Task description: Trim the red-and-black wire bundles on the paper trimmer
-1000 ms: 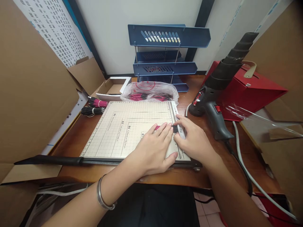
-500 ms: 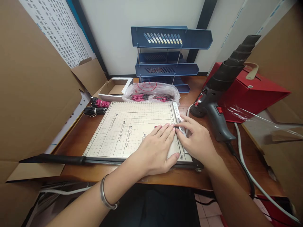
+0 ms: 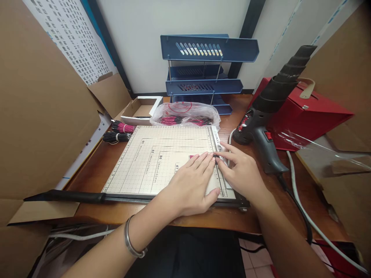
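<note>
Cardboard walls hem in a brown wooden desk (image 3: 95,173), where a gridded paper cutter (image 3: 156,162) lies flat. Both hands rest at its right edge. The left hand (image 3: 189,185) lies palm down, its grip released, fingers pressing a small bundle of pink wires (image 3: 193,156) against the board. The right hand (image 3: 242,173) touches the white ruler strip (image 3: 216,137) beside them, fingers loosely extended, grasping nothing. A heat gun (image 3: 266,116) stands just right; a bag of wires (image 3: 185,114) sits behind the cutter.
</note>
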Tool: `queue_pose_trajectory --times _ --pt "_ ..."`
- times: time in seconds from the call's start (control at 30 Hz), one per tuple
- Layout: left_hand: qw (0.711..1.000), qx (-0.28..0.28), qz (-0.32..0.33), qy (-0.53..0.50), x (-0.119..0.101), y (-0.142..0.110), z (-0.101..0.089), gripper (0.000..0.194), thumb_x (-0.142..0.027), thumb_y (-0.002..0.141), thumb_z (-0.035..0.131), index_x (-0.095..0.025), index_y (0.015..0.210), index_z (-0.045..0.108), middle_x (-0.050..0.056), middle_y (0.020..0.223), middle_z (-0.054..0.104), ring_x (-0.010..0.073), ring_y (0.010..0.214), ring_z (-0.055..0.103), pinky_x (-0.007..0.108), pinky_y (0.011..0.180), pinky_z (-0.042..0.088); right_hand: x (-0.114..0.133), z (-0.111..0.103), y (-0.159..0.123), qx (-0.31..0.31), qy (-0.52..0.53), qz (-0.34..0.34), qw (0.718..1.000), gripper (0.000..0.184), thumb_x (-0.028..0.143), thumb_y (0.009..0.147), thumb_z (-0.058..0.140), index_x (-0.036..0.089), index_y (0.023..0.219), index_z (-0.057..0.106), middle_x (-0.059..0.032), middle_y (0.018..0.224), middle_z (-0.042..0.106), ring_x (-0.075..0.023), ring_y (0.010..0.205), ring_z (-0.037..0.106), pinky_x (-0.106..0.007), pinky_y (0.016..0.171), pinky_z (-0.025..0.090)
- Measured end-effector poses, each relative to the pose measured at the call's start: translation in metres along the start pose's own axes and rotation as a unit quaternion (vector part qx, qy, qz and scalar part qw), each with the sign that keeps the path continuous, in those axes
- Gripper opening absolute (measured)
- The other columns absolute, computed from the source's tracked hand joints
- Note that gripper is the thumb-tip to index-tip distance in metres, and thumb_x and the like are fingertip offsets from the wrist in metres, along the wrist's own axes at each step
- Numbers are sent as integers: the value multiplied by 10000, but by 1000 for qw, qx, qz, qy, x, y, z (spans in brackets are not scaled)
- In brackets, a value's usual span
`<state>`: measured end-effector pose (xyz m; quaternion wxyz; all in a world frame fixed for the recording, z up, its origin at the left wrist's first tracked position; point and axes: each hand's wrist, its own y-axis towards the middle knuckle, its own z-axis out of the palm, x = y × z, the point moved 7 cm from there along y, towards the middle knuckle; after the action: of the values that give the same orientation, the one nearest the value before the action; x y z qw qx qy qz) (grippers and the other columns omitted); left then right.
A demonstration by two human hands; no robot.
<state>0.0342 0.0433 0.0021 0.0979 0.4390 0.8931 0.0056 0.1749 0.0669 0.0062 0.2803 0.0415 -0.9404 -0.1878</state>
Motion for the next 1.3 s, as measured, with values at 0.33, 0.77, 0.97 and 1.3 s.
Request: queue_pose_trajectory --times 0.33,0.77,0.97,1.3 --pt "1000 -11 6 12 0 1 1 763 -529 1043 335 -2 1592 277 203 1682 231 295 1586 178 436 1289 144 0 -12 1 -99 83 5 992 229 314 894 591 214 1014 758 -56 1226 736 -246 1111 709 -408 1020 549" --pt "1000 -10 1 0 0 1 0 746 -517 1039 360 -22 1593 292 189 1683 248 293 1584 188 430 1291 145 -4 -3 3 -57 82 6 995 260 368 880 624 211 1038 758 -69 1265 719 -246 1143 691 -403 1014 528" --pt "1000 -11 0 -7 0 1 1 749 -518 1036 366 -20 1592 298 190 1682 249 293 1583 193 431 1291 148 -3 -1 4 -37 86 6 996 254 362 880 627 220 1044 758 -61 1258 723 -243 1098 704 -402 997 541" --pt "1000 -10 -1 -9 0 1 0 745 -524 1038 360 -29 1591 301 179 1689 237 285 1588 172 415 1295 120 -2 0 4 -30 82 6 996 249 361 887 613 224 1033 762 -54 1297 706 -238 1056 711 -414 990 540"
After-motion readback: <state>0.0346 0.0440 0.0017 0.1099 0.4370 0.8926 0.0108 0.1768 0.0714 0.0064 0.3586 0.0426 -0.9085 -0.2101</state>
